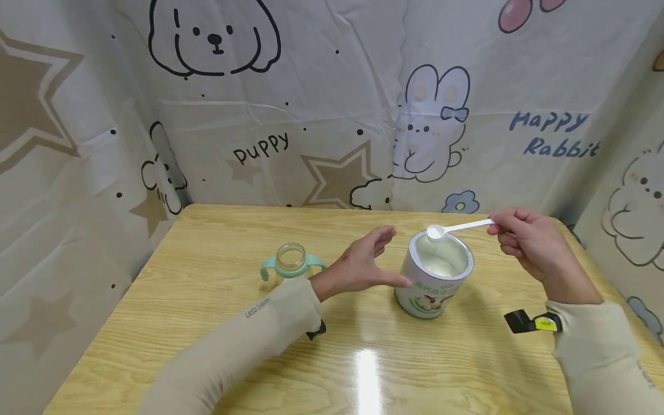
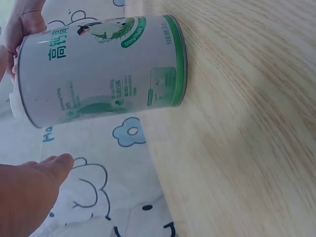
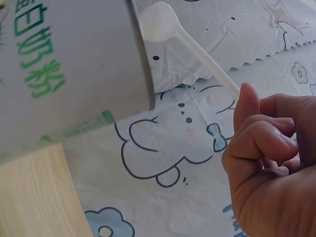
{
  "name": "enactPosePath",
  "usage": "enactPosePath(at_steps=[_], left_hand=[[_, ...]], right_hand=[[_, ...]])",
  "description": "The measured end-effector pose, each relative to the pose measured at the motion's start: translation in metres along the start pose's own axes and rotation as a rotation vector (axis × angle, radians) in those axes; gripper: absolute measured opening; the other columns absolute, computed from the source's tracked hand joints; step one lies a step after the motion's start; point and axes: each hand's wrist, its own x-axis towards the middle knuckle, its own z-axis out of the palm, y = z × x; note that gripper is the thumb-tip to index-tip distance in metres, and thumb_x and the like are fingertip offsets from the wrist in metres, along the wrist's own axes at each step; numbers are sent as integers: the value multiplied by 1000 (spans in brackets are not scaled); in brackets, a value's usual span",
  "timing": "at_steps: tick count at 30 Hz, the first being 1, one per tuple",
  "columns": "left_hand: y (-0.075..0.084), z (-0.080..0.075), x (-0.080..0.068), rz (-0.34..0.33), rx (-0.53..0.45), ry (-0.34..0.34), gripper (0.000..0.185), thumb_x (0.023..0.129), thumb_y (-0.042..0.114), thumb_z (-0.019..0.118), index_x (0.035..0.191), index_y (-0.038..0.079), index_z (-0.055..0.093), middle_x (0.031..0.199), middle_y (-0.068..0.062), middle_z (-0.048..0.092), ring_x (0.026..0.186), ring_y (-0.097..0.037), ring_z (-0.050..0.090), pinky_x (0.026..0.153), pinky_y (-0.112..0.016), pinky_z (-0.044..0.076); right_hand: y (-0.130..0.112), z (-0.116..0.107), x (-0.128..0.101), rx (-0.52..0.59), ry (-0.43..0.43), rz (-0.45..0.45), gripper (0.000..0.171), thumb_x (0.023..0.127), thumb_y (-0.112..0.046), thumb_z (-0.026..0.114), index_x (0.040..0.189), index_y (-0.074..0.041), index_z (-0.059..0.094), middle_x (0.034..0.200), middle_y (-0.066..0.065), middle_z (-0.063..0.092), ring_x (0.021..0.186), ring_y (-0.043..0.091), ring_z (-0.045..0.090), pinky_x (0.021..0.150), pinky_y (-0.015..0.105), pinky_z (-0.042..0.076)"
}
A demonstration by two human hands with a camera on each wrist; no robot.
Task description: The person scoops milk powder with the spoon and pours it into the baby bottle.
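My right hand (image 1: 531,242) pinches the end of a long white measuring scoop (image 1: 469,225) between thumb and forefinger. The scoop's bowl (image 3: 159,22) is over the far rim of an open milk powder can (image 1: 426,294). Pale powder (image 1: 441,266) shows inside the can, which stands upright on the table. To the can's left, my left hand (image 1: 363,262) is spread with thumb and fingers apart, the thumb tip right by the can's side. In the left wrist view the printed side of the can (image 2: 98,74) faces that hand.
A baby bottle (image 1: 291,259) without a lid, with mint green handles, stands left of the can, partly hidden by my left forearm. The wooden table (image 1: 207,248) ends at a cloth (image 1: 321,121) printed with cartoon animals, behind and at both sides.
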Motion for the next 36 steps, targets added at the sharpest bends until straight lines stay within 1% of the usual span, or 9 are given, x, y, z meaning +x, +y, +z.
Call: enactPosePath(at_steps=[4, 10, 13, 19, 26, 32, 36], left_hand=[[1, -10, -5, -19, 5, 8, 103, 75, 17, 91, 156, 4, 28, 159, -11, 34, 145, -20, 33, 115, -25, 32], [6, -29, -11, -34, -7, 39, 99, 77, 13, 89, 154, 1, 29, 159, -12, 33, 145, -22, 33, 116, -27, 32], [8, -38, -13, -32, -18, 52, 96, 77, 11, 89, 153, 1, 31, 158, -13, 34, 145, -23, 34, 116, -28, 32], [10, -54, -20, -27, -12, 65, 92, 77, 10, 88, 151, 0, 34, 156, -13, 37, 144, -24, 36, 116, -29, 32], [13, -75, -30, -37, -9, 95, 92, 78, 12, 88, 152, 2, 34, 154, -8, 41, 143, -21, 38, 116, -29, 33], [9, -93, -41, 2, -2, 106, 89, 79, 5, 85, 151, -1, 33, 152, -15, 43, 141, -25, 40, 116, -34, 34], [5, -104, -50, -3, 0, 110, 89, 80, 4, 84, 152, -2, 32, 152, -17, 42, 141, -28, 40, 116, -37, 34]], right_hand=[[-4, 6, 2, 1, -6, -22, 16, 103, -15, 58, 91, -11, 69, 78, -1, 67, 56, 5, 44, 44, 13, 38], [-9, 18, 7, 7, -9, -35, 15, 102, -16, 59, 91, -10, 67, 78, -1, 67, 56, 4, 44, 44, 13, 37], [-12, 24, 8, 7, -3, -40, 15, 102, -16, 59, 91, -10, 67, 78, -1, 67, 56, 5, 44, 45, 13, 37], [-16, 38, 13, 16, -18, -64, 16, 101, -15, 61, 88, -9, 67, 76, -1, 66, 55, 5, 44, 44, 13, 37], [-21, 57, 20, 49, -31, -53, 18, 102, -12, 60, 86, -8, 68, 74, -1, 67, 54, 4, 43, 43, 13, 36], [-23, 76, 26, 73, -40, -35, 19, 102, -9, 58, 85, -8, 68, 72, 0, 67, 54, 4, 43, 42, 13, 36], [-23, 88, 29, 69, -49, -22, 20, 102, -9, 58, 84, -8, 66, 71, 0, 67, 52, 3, 42, 42, 12, 35]])
